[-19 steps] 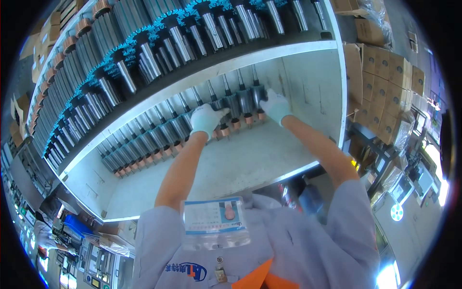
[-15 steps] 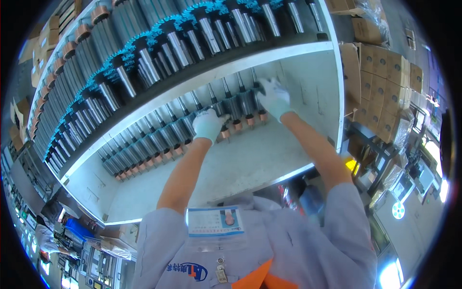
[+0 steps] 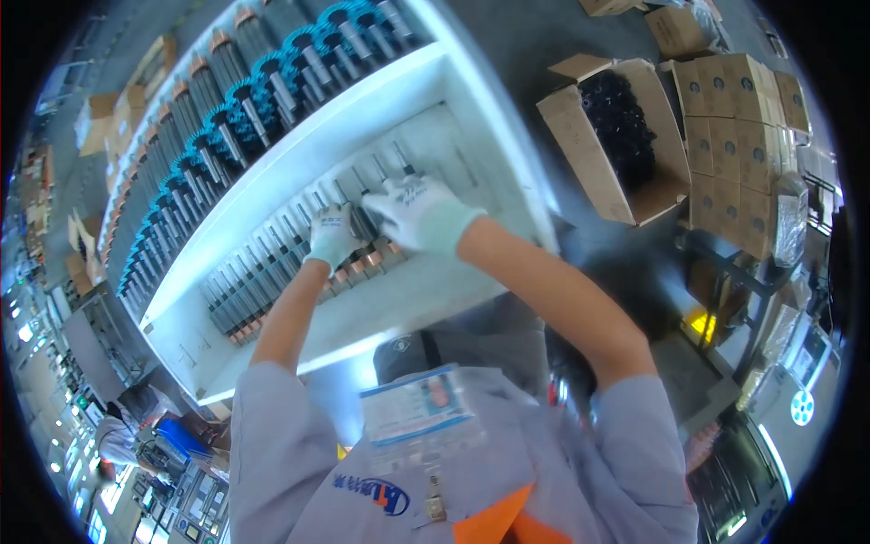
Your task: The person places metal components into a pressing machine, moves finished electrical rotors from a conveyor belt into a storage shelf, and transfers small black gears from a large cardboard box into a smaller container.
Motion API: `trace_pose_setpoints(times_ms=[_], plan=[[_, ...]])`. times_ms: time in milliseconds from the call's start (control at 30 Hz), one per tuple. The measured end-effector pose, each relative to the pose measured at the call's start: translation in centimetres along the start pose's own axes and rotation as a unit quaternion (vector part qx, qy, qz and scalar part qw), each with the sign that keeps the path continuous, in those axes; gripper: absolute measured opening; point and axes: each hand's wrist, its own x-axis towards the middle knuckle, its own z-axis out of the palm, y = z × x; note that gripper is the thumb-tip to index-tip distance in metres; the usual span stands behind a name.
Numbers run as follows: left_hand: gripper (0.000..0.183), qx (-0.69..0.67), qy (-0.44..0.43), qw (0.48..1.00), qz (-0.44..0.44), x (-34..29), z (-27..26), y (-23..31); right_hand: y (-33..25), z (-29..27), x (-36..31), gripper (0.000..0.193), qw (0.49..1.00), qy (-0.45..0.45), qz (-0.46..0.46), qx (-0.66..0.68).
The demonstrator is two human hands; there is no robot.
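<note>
A slanting row of motor armatures (image 3: pixel 256 288), with steel shafts and copper-coloured ends, lies along the lower compartment of a white case (image 3: pixel 453 136). My left hand (image 3: pixel 333 236), in a white and pale green glove, rests over armatures in the row's right half. Its thumb stands apart, while its other fingers are partly hidden. Close to its right, my right hand (image 3: pixel 424 214), gloved alike, reaches leftward over the row's right end. Its fingers are apart, with the tips near an armature. One shaft (image 3: pixel 404 158) sticks out beyond the right glove.
The upper tier holds many more armatures (image 3: pixel 217 159) with blue-green windings. To the right are an open cardboard box (image 3: pixel 589 150) of black parts and stacked cartons (image 3: pixel 734 136). A person (image 3: pixel 118 435) stands far off at lower left.
My view has swung right, bringing the open box of black parts into sight. My right hand has moved left along the row, close to my left hand, which still rests on the armatures.
</note>
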Motion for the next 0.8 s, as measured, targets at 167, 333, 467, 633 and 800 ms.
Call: trace_pose_setpoints(times_ms=[167,333,467,633,800], plan=[[0.106,-0.076,0.017,0.991,-0.11,0.5,2.3,5.0,2.8,-8.3,-22.3,0.041,0.944,0.245,-0.12,0.187],[0.081,0.038,0.062,0.994,-0.079,0.5,0.9,2.7,17.5,-2.2,-44.9,0.04,0.818,0.298,0.365,0.33],[0.069,-0.136,0.152,0.957,-0.204,0.4,0.1,4.4,21.2,8.6,-61.9,0.037,0.504,0.46,0.556,0.474],[0.043,-0.442,0.383,0.811,-0.003,-2.4,-7.5,4.8,15.1,14.5,-66.6,0.03,0.481,0.413,0.623,0.458],[0.039,-0.492,0.528,0.674,0.16,-12.7,-27.0,36.9,16.8,10.2,-61.6,0.039,0.663,0.391,0.506,0.389]])
